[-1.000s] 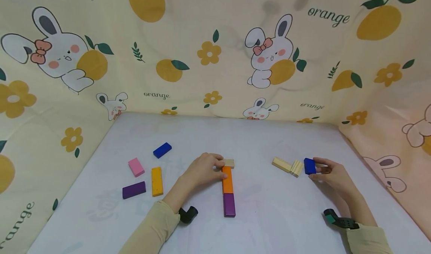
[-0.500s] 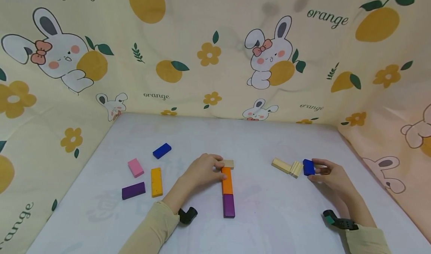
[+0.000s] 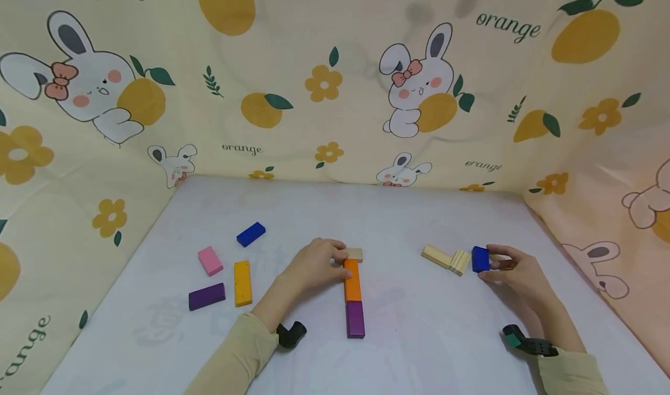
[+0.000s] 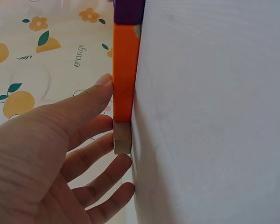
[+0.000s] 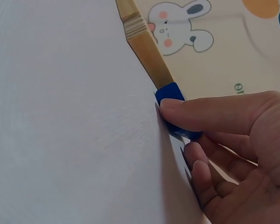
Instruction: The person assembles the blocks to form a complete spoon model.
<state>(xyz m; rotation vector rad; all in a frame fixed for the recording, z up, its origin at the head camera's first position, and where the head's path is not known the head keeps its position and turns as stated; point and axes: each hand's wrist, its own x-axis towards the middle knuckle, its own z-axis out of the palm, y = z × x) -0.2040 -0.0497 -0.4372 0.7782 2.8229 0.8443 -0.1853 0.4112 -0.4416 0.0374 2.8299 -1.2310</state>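
In the head view my left hand [image 3: 318,265] lies along the left side of a row of blocks at the centre. Its thumb touches an orange block [image 3: 353,287], and its fingertips are at a plain wooden block [image 4: 122,137] at the far end. A purple block [image 3: 355,319] continues the row toward me. Over on the right, my right hand [image 3: 518,271] pinches a blue block [image 3: 480,259] between thumb and fingers. That block stands beside a ridged wooden block [image 3: 460,262], which adjoins a longer plain wooden block [image 3: 437,256].
Loose blocks lie on the white table [image 3: 408,348] at the left: blue [image 3: 251,234], pink [image 3: 210,261], yellow [image 3: 243,283] and purple [image 3: 207,296]. A printed cloth [image 3: 293,57] rises behind and at both sides.
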